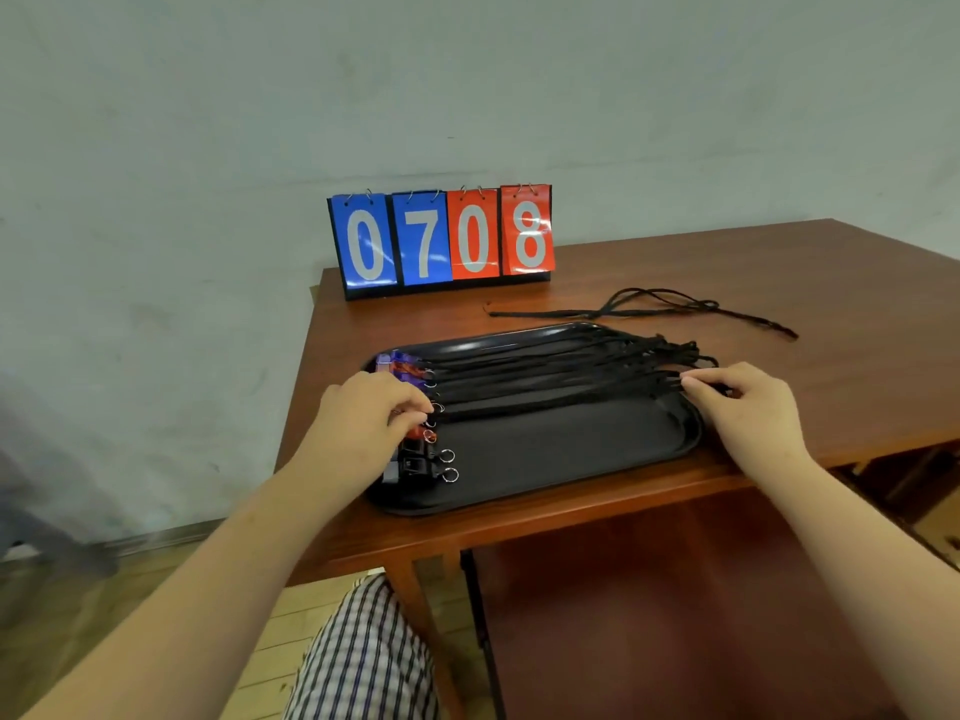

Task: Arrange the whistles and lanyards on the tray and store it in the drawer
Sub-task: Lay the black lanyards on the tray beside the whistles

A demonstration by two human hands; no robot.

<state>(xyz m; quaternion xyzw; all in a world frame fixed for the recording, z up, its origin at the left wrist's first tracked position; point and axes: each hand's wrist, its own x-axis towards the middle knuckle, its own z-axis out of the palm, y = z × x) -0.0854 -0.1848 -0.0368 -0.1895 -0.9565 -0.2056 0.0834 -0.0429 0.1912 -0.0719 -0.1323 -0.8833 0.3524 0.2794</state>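
left hand (369, 413): lower left of centre, fingers curled down over the left end of the tray, fingertips and thumb closed on one whistle midway along the row, right beside its metal ring.
right hand (748, 402): right of centre, thumb and forefinger pinched on the end of one black cord at the tray's right rim, other fingers loosely bent.
whistles (415, 462): side by side in a column along the tray's left end, purple and blue at the top of the column, red-orange in the middle, black nearest the bottom. Rings point right. Several hidden under the left hand.
lanyards (545, 366): black cords laid roughly parallel across the upper half of the tray, from the whistles to the right rim, ends bunched and spilling just over that rim.
tray (545, 454): black, oblong, round-cornered, flat on the bench at mid-frame. Lower half bare apart from the whistles.
loose lanyard (649, 304): off the tray, looped on the bench just above it.
bench (805, 262): reddish-brown wood, filling the right half of the frame.
scoreboard (441, 236): upright at the bench's upper left corner, two blue cards then two red, reading 0 7 0 8.
wall (208, 122): pale, across the top of the frame.
panel (675, 615): dark reddish wood below the bench's near edge. Cannot tell whether this is a drawer.
checked cloth (363, 657): bottom centre, above pale wooden floor (291, 605).
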